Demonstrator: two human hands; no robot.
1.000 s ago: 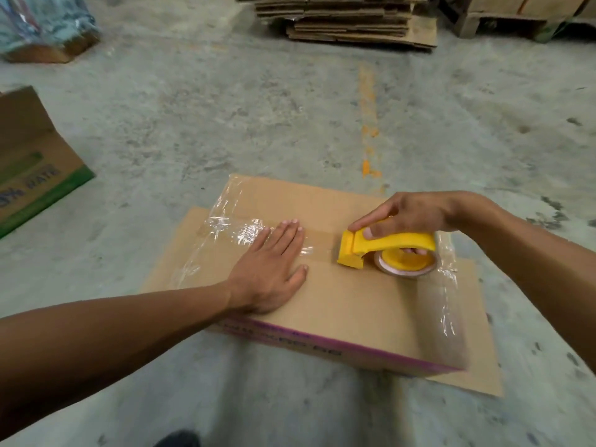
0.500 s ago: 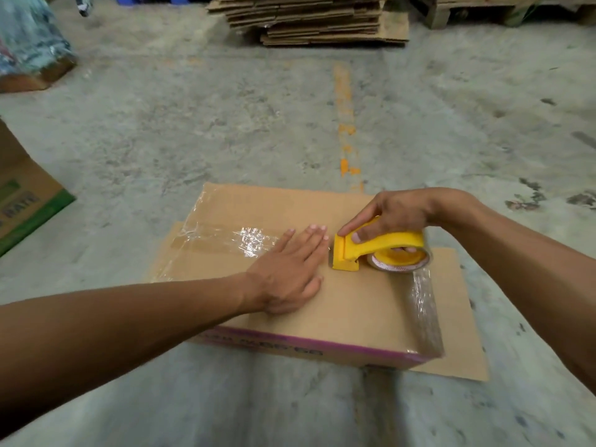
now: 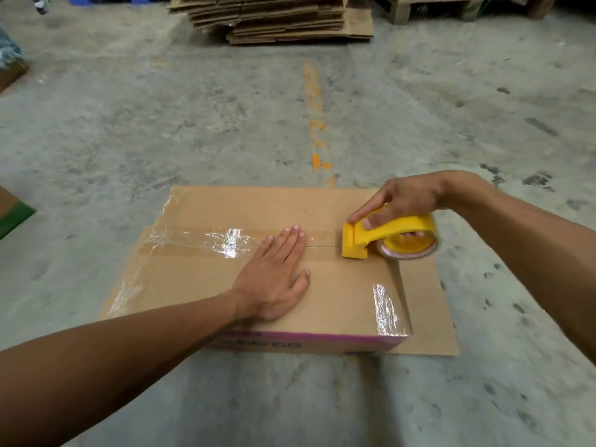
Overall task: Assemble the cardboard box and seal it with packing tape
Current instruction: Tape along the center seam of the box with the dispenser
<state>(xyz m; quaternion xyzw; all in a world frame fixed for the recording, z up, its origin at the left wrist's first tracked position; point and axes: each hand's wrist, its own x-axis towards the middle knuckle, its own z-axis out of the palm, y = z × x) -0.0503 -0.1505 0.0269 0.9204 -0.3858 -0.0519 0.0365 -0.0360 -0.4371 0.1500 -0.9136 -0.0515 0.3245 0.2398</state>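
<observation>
Cardboard makes up nearly everything in front of the person: a closed box (image 3: 258,269) lies on the concrete floor (image 3: 193,124), sitting on a loose flat sheet of cardboard (image 3: 429,311) that sticks out on the right side. Clear tape (image 3: 225,241) already shines along the left part of the centre seam, with shorter strips at the near left and near right edges.

The right hand (image 3: 403,198) has its fingers clenched around the handle of a yellow tape dispenser (image 3: 387,237), whose front edge presses on the seam close to the right end of the box. The left hand (image 3: 274,279) lies flat and released, palm down on the lid, fingertips touching the seam just behind the dispenser.

A second ago the dispenser sat nearer the middle of the lid; it has since slid along the seam toward the right edge, and the flat hand has followed it. The loose film that hung over the right corner then now looks pressed down. I judge the main seam strip is nearly laid, with only the last stretch and the cut at the right edge left to do.

Farther off, a pile of flattened cartons (image 3: 274,17) waits beside a wooden pallet (image 3: 451,8).
</observation>
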